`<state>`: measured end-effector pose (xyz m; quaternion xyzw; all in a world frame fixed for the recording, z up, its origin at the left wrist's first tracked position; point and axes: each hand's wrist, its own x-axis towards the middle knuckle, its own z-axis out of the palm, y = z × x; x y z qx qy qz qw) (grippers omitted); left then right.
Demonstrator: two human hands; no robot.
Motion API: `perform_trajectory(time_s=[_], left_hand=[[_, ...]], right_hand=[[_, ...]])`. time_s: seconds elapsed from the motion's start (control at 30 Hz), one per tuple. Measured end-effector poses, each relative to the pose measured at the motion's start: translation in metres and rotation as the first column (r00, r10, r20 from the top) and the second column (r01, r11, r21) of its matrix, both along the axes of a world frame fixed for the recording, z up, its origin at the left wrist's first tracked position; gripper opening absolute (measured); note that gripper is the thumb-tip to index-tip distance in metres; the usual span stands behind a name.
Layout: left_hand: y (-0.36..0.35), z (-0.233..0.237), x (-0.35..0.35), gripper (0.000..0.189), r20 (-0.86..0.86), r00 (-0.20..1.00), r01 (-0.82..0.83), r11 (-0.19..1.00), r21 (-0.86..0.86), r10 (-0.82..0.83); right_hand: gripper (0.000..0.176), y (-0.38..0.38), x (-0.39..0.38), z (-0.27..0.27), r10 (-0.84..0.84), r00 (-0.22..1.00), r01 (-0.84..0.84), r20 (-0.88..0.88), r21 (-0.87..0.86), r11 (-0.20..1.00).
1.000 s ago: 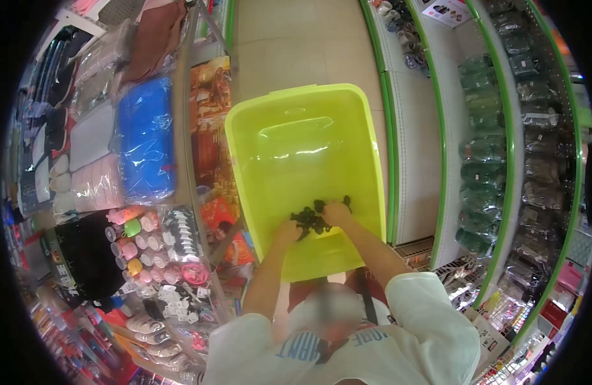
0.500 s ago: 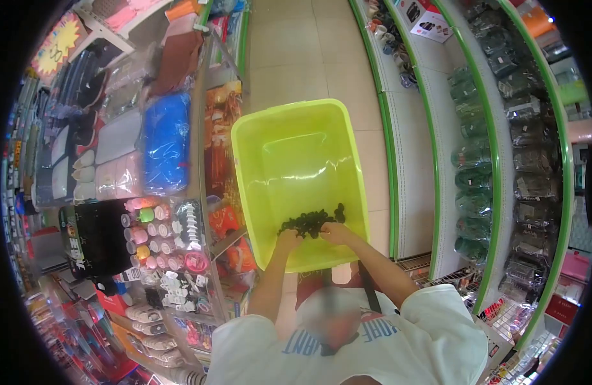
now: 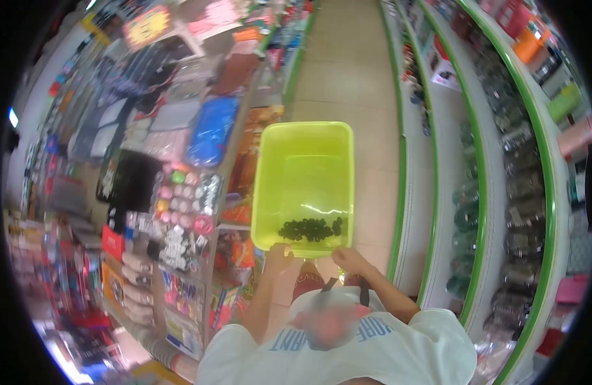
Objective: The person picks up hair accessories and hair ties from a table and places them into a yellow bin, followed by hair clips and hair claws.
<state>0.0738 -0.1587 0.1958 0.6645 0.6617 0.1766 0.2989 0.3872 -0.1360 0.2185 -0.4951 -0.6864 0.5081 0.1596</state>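
Note:
A yellow-green plastic tub (image 3: 304, 170) stands in front of me, its open top facing up. Inside it, at the near end, lies a heap of small black pieces (image 3: 309, 230), too small to name. My left hand (image 3: 280, 255) is closed on the near rim, close to the left corner. Farther right on that same edge, my right hand (image 3: 348, 258) has its fingers curled round the rim. Neither hand touches the black pieces.
Along the left runs a display with a blue plastic-wrapped pack (image 3: 212, 131), pink jars and slippers. Shelves with green edges (image 3: 479, 192) hold wrapped dark and green glassware on the right. A tiled aisle floor (image 3: 338, 77) stretches ahead between them.
Both hands have left the black pieces inside the tub and moved back to its near rim, closing on it. The view has shifted, and the tub appears straighter.

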Motion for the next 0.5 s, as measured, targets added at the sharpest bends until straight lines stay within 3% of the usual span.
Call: perform_trajectory(time_s=[0.03, 0.07, 0.2, 0.3, 0.37, 0.43, 0.5], left_hand=[[-0.015, 0.012, 0.003, 0.029, -0.009, 0.999, -0.044, 0.994, 0.095, 0.045], [-0.028, 0.024, 0.002, 0.030, -0.055, 0.998, 0.015, 0.986, 0.168, -0.005], [-0.105, 0.032, -0.007, 0.032, 0.001, 0.973, -0.223, 0.948, -0.228, 0.229], [-0.177, 0.004, -0.016, 0.036, 0.022, 0.936, -0.303, 0.836, -0.458, 0.352], [-0.207, 0.016, -0.026, 0.036, -0.062, 0.963, -0.246, 0.754, -0.610, 0.264], [-0.247, 0.007, -0.038, 0.035, -0.106, 0.929, -0.347, 0.735, -0.582, 0.355], [-0.287, -0.002, -0.051, 0.035, -0.134, 0.888, -0.433, 0.702, -0.565, 0.440]], right_hand=[[0.029, -0.005, 0.002, 0.004, 0.033, 0.999, -0.034, -0.028, -0.040, 0.999], [0.028, -0.011, 0.005, 0.008, 0.071, 0.996, -0.076, -0.054, -0.083, 0.994], [0.026, -0.022, -0.002, 0.027, 0.270, 0.962, -0.262, 0.034, -0.151, 0.953], [0.026, -0.020, -0.017, -0.015, 0.388, 0.921, -0.388, -0.039, -0.202, 0.899], [0.027, -0.012, -0.043, 0.006, 0.495, 0.864, -0.476, 0.092, -0.172, 0.863], [0.028, -0.009, -0.079, 0.021, 0.547, 0.822, -0.520, 0.158, -0.186, 0.834], [0.030, -0.002, -0.119, 0.002, 0.637, 0.751, -0.610, 0.171, -0.189, 0.770]])
